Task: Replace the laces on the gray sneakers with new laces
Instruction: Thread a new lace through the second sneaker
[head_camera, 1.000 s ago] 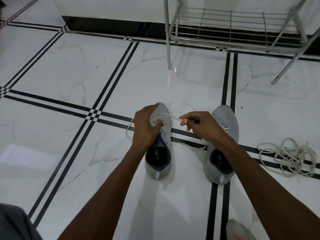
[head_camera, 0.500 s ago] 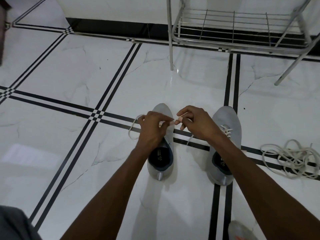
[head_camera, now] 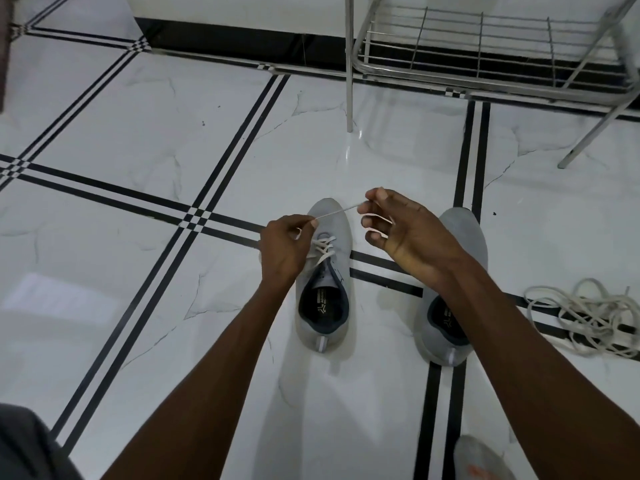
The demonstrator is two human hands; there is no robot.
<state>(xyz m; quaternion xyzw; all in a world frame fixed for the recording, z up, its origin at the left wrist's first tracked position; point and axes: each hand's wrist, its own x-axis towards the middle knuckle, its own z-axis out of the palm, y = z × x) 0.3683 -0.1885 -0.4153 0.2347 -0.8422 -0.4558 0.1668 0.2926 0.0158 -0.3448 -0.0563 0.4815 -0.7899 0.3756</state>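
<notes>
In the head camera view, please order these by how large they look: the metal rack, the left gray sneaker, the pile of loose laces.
1. metal rack, though the frame cuts it off
2. left gray sneaker and pile of loose laces: they look alike in extent, so I do not rank them.

The floor [head_camera: 131, 140] was glossy white marble with faint grey veins, crossed by paired black stripes that made small checkered squares where they met. On it, both sneakers [head_camera: 332, 223] were light grey with dark navy linings and a pale heel tab. The lace [head_camera: 323, 249] on the left sneaker was off-white, as was the loose pile of laces [head_camera: 585, 317] right of the sneakers. The rack [head_camera: 485, 57] beyond them was silvery metal.
</notes>
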